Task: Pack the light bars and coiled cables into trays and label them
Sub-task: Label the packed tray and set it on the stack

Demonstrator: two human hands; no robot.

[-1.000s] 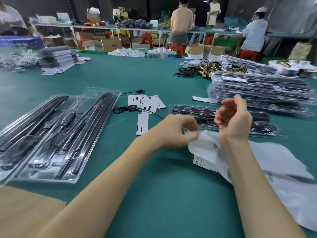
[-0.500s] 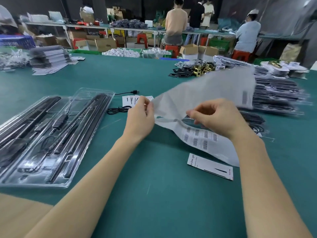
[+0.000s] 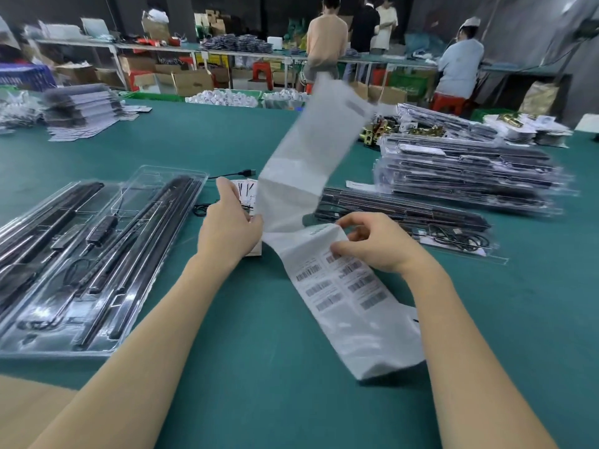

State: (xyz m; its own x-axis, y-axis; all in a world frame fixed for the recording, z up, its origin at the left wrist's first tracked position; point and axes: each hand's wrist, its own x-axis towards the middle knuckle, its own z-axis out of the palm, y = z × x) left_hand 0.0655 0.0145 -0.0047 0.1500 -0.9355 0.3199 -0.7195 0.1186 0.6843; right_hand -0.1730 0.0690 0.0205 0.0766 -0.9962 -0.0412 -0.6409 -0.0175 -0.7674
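Left of the fingers, an open tray (image 3: 94,264) holds light bars (image 3: 155,241) and cable. The left hand (image 3: 228,228) pinches the label strip (image 3: 324,254) at its edge; the right hand (image 3: 372,244) fingers (image 3: 356,236) curl, picking at a barcode sticker. Best peel slowly from one corner, keeping the backing taut.

Head view (single), angled down, close over table (image 3: 291,400).

Bare forearms, two hands, no sleeves

Both forearms reach forward, left grip (image 3: 230,222) and right grip (image 3: 372,241) each with fingers curled, pinching
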